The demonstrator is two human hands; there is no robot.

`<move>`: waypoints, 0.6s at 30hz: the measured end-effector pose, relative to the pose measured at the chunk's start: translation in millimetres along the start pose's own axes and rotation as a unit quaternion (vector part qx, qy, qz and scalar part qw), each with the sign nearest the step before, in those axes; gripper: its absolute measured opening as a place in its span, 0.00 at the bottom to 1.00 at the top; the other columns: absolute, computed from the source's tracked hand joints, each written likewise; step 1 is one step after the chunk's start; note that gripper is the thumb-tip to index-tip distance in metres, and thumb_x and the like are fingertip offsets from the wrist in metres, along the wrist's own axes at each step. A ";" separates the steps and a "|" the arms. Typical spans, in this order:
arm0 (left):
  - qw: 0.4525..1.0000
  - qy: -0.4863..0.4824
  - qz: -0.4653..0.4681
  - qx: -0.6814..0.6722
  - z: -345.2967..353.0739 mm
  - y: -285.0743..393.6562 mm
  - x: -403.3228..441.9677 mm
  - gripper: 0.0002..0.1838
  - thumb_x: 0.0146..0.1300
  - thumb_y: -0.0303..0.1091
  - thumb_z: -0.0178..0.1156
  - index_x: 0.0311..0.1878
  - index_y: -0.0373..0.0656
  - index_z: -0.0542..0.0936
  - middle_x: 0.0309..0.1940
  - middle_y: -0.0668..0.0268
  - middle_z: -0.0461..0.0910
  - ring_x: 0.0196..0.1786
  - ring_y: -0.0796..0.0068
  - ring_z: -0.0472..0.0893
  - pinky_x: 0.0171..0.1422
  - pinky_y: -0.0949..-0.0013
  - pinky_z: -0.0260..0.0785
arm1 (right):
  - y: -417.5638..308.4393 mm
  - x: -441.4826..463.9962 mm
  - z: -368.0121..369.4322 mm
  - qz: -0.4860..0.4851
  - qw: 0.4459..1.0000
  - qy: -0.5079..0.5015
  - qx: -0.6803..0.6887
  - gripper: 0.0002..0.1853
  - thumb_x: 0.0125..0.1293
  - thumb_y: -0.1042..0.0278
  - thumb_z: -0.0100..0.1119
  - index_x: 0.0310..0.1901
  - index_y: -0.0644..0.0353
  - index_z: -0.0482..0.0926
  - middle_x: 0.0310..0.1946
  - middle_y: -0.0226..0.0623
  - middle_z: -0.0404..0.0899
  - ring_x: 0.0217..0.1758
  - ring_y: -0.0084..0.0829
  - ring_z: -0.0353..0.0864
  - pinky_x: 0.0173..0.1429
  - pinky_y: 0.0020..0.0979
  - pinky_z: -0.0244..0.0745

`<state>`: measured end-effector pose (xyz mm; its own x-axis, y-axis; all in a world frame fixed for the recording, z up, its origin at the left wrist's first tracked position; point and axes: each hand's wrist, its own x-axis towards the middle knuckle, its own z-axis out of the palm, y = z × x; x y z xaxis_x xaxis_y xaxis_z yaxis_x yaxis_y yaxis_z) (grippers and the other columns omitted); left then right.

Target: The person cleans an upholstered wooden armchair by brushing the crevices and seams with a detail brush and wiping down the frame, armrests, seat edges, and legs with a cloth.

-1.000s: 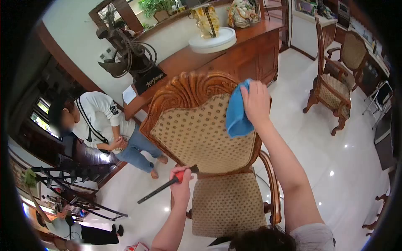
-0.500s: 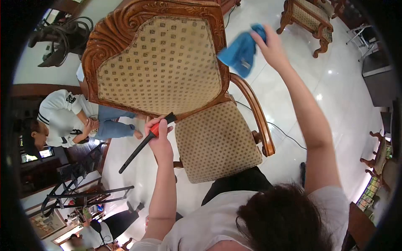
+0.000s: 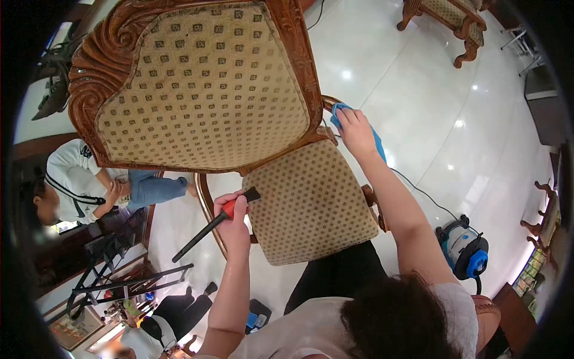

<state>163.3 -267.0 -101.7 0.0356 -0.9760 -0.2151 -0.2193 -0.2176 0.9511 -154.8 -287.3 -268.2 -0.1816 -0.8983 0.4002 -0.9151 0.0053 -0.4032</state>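
The right hand (image 3: pixel 357 133) bunched a blue cloth (image 3: pixel 337 111) at an armrest (image 3: pixel 327 102) of a carved wooden chair (image 3: pixel 203 90), upper left to center of the frame, while the left hand (image 3: pixel 237 224) gripped a red-and-black brush (image 3: pixel 210 227), bristles by the seat (image 3: pixel 314 206). Wiping appeared under way; which parts were finished or left, the upholstery did not show. Glossy white floor (image 3: pixel 412 90) stretched right, a vacuum cleaner (image 3: pixel 463 245) standing lower right; another person (image 3: pixel 72 173) appeared at left.
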 end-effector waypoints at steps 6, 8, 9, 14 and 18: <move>1.000 -0.012 -0.003 0.002 16.7 -3.7 7.7 0.10 0.66 0.30 0.61 0.47 0.44 0.72 0.50 0.61 0.78 0.49 0.75 0.77 0.48 0.71 0.74 | -1.4 25.4 9.9 0.007 0.999 -0.042 0.002 0.22 0.51 0.74 0.60 0.51 0.61 0.75 0.43 0.41 0.77 0.50 0.42 0.74 0.56 0.38 0.72; 0.999 -0.043 -0.004 0.000 28.7 -8.7 9.3 0.11 0.65 0.30 0.63 0.46 0.42 0.72 0.50 0.61 0.78 0.45 0.76 0.78 0.48 0.72 0.74 | -1.8 -7.4 -8.8 0.129 0.989 -0.067 0.032 0.23 0.50 0.76 0.65 0.52 0.61 0.75 0.48 0.39 0.77 0.52 0.42 0.74 0.59 0.37 0.71; 0.997 -0.074 0.006 -0.005 37.5 -9.5 14.0 0.12 0.64 0.30 0.64 0.46 0.41 0.73 0.49 0.62 0.78 0.41 0.77 0.79 0.49 0.73 0.73 | -2.3 -16.0 -14.0 0.129 0.989 -0.066 0.031 0.23 0.50 0.76 0.65 0.52 0.61 0.75 0.48 0.39 0.77 0.52 0.42 0.74 0.59 0.37 0.71; 0.983 -0.168 0.058 0.044 102.9 -9.7 24.1 0.16 0.61 0.30 0.67 0.48 0.41 0.73 0.49 0.64 0.78 0.52 0.75 0.76 0.60 0.70 0.67 | -2.8 13.1 19.5 0.061 0.995 0.075 0.010 0.23 0.50 0.75 0.66 0.51 0.61 0.75 0.51 0.39 0.75 0.52 0.43 0.74 0.56 0.39 0.72; 0.979 -0.205 -0.013 -0.014 136.7 -12.2 27.0 0.16 0.62 0.29 0.67 0.50 0.41 0.72 0.48 0.64 0.78 0.49 0.78 0.76 0.57 0.72 0.69 | 1.6 15.5 21.6 0.055 0.996 0.058 0.047 0.22 0.53 0.76 0.58 0.52 0.63 0.73 0.52 0.40 0.74 0.50 0.43 0.75 0.55 0.40 0.72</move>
<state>33.7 -288.8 -149.4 -0.3549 -0.8841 -0.3040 -0.1959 -0.2476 0.9489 -151.3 -310.8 -280.5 -0.3251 -0.8372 0.4397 -0.8503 0.0553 -0.5234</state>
